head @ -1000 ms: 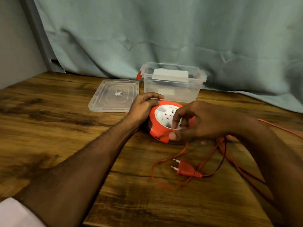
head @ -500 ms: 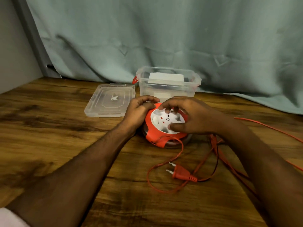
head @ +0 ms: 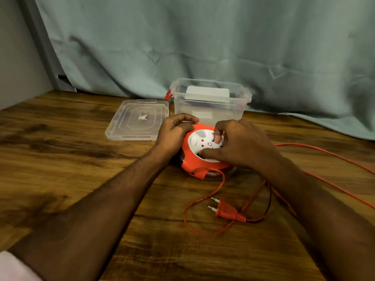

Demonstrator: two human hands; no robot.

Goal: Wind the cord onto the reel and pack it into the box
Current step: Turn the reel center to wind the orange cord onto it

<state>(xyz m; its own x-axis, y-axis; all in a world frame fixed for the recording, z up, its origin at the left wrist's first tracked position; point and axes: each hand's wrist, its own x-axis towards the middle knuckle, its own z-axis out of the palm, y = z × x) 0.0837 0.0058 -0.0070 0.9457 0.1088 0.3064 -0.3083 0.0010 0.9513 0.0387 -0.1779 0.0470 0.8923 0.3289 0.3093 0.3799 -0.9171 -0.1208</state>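
Near centre of the wooden table point(head: 60, 159) sits the reel point(head: 203, 159), orange housing with a white socket face, just in front of the clear box point(head: 209, 110). Box is open-topped, a white block inside, red latch on its left end, backing onto the grey-green curtain point(head: 203, 47) at the far table edge. Clear lid point(head: 138, 120) lies flat just left of the box, apart from it. Bare wood spreads wide to the left and along the near side; table's left edge meets a grey wall point(head: 18, 57).

Left hand point(head: 174, 132) grips the reel's left rim, fingers curled over the top edge, thumb side against the orange housing. Right hand point(head: 239, 145) is over the white face, fingers bent, thumb and fingertips pinching a small part on the disc; exactly what it pinches is too small to tell.

Cord point(head: 324, 155) is orange, mostly unwound: one run trails off to the right edge, another leaves the reel's near side, loops on the wood and ends at the plug point(head: 227, 211), which lies flat near-right of the reel, pins pointing left. Loops pass under the right forearm.
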